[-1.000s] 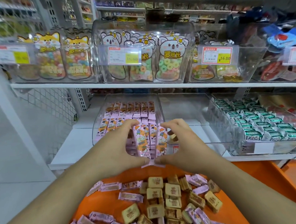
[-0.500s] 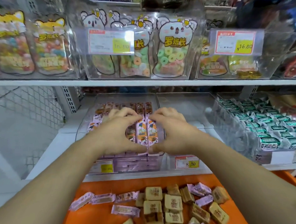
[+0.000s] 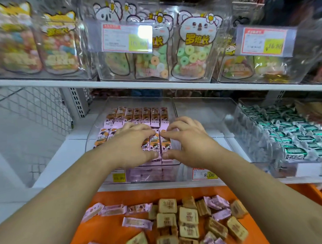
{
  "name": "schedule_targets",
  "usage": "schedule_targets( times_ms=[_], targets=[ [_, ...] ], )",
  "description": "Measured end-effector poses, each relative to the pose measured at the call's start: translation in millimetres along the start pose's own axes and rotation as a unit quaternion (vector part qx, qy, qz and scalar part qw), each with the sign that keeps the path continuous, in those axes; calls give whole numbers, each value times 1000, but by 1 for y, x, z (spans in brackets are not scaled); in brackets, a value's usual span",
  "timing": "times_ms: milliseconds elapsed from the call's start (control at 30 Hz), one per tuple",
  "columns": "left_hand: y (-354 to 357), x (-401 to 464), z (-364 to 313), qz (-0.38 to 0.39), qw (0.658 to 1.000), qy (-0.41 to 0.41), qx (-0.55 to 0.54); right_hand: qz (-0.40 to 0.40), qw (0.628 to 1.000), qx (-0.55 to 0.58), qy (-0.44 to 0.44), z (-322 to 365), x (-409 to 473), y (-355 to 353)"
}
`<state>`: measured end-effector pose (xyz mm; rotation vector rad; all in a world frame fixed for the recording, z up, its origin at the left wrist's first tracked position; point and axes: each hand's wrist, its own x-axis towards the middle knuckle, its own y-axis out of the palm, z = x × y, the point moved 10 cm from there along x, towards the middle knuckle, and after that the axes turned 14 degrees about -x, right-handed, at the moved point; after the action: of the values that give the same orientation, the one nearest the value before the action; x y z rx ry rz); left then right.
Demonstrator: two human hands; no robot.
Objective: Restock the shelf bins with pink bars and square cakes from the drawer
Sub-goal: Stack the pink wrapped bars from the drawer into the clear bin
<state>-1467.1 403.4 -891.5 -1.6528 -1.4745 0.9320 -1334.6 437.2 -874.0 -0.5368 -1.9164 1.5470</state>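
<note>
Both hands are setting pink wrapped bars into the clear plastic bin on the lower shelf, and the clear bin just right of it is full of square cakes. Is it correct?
Not quite. In the head view, the clear bin to the right looks empty; the square cakes lie in the orange drawer. The rest holds: left hand and right hand hold pink wrapped bars in the clear plastic bin.

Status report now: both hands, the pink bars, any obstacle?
Left hand and right hand pinch pink bars in the clear bin. Neighbour bin unfilled. No obstacle seen.
</note>
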Motion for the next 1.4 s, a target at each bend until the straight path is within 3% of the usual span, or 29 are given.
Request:
schedule_targets(
  times_ms=[167,467,700,833,1133,1400],
  targets=[
    [-1,-14,-20,-33,999,42,11,-12,1000,-10,3,6,-13,-8],
    [19,-40,-19,-5,999,35,16,16,1000,-21,10,14,-29,-9],
    [4,-32,-5,-63,997,32,-19,9,999,32,35,11,-17,-9],
    [-12,-20,16,-98,995,-14,-11,0,997,10,73,8,5,-5],
    [-21,-13,51,-84,993,-85,-14,145,979,-91,113,-7,66,23],
    [-17,-16,59,-66,993,-94,-18,166,976,-85,113,-7,68,23]
  ],
)
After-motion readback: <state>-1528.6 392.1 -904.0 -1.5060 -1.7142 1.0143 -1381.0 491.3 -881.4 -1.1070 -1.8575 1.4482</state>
